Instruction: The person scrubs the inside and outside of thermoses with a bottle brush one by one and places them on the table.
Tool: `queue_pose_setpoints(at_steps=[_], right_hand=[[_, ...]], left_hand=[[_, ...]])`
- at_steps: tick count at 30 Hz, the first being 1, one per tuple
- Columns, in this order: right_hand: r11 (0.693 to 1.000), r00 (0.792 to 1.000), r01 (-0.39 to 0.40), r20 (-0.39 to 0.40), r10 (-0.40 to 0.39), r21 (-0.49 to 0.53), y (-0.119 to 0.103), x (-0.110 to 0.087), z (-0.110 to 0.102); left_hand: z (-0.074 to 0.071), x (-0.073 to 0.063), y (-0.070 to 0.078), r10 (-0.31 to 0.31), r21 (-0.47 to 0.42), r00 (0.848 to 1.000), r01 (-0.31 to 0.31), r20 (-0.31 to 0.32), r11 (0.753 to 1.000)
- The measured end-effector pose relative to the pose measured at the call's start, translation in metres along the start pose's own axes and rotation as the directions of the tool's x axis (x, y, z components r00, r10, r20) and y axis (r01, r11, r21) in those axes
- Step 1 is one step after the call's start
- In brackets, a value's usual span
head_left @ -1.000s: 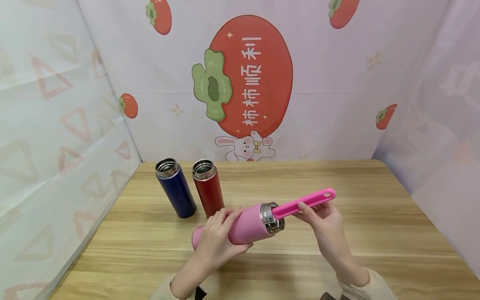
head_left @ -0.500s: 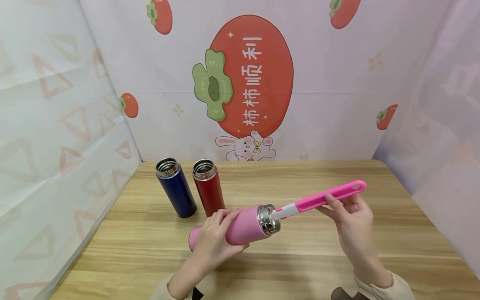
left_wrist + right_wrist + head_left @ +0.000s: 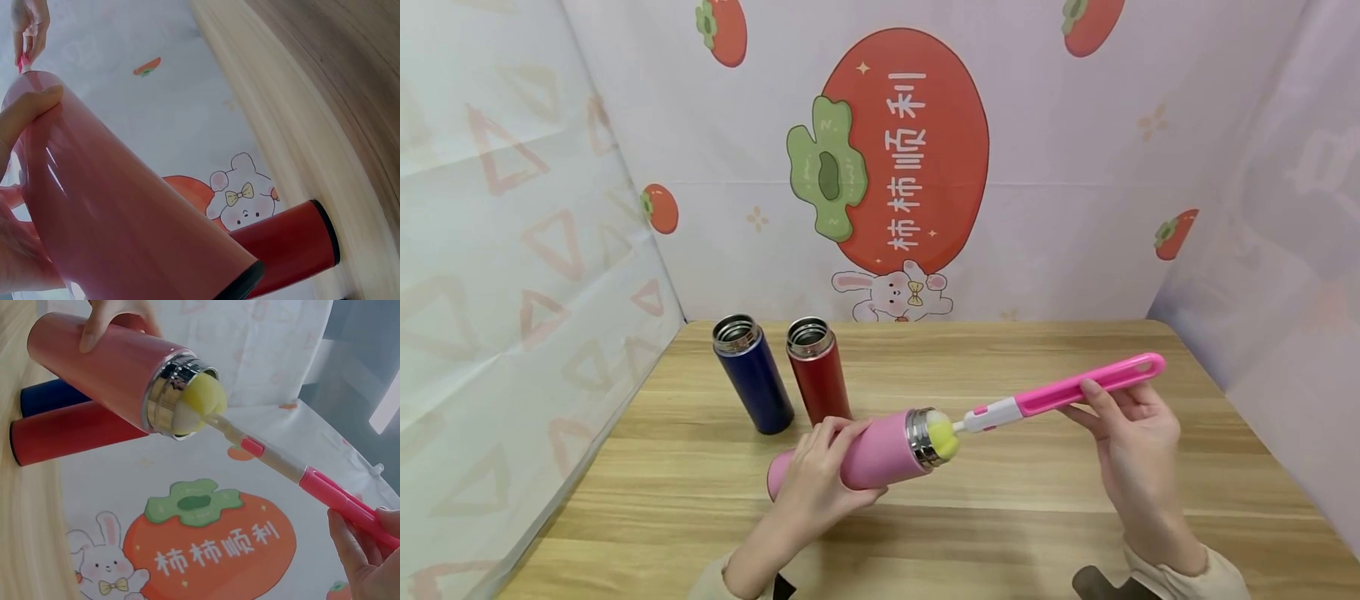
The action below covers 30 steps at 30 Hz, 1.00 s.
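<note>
In the head view my left hand [image 3: 820, 471] grips a pink thermos bottle [image 3: 883, 452] round its body, tilted with its open steel mouth to the right. My right hand [image 3: 1138, 450] pinches the pink handle of a bottle brush [image 3: 1078, 387] between thumb and fingers. The brush's yellow and white sponge head [image 3: 943, 435] sits in the mouth, partly out of it. From the right wrist view, the sponge [image 3: 203, 401] bulges past the threaded steel neck [image 3: 164, 394]. The left wrist view shows the bottle's body [image 3: 119, 187] with my thumb laid along it.
A blue bottle [image 3: 752, 379] and a red bottle [image 3: 818, 375], both lidless, stand upright on the wooden table [image 3: 1037, 517] behind my left hand. A printed cloth [image 3: 1037, 233] hangs at the table's back edge, with more cloth at both sides.
My right hand has moved right, drawing the brush outward; its white shaft and then the sponge came into sight at the mouth. My left hand and the pink bottle shifted slightly left.
</note>
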State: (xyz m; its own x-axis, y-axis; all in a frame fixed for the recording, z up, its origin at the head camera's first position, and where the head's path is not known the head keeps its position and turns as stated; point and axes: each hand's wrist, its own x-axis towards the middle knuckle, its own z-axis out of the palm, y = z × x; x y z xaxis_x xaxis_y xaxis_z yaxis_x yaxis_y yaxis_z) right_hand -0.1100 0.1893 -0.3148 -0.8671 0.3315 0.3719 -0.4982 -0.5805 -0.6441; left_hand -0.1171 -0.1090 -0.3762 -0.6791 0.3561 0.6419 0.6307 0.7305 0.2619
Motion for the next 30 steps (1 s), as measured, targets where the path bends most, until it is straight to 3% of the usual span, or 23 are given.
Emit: queue_pose_setpoints(at_steps=[12,22,30], right_hand=[[0.994,0.998,0.058,-0.01,-0.057,0.091,-0.016,0.008,-0.01],[0.997,0.998,0.055,-0.001,-0.055,0.054,-0.018,0.009,-0.006],[0.999,1.0,0.019,-0.003,-0.019,0.048,-0.011,0.007,-0.004]], left_hand=[[-0.007,-0.005,-0.003,-0.018,0.013,1.0,0.018,0.013,1.0],[-0.007,0.001,0.001,0.074,0.021,0.994,-0.073,-0.074,0.997],[-0.007,0.001,0.006,0.087,0.055,0.992,-0.083,-0.089,0.995]])
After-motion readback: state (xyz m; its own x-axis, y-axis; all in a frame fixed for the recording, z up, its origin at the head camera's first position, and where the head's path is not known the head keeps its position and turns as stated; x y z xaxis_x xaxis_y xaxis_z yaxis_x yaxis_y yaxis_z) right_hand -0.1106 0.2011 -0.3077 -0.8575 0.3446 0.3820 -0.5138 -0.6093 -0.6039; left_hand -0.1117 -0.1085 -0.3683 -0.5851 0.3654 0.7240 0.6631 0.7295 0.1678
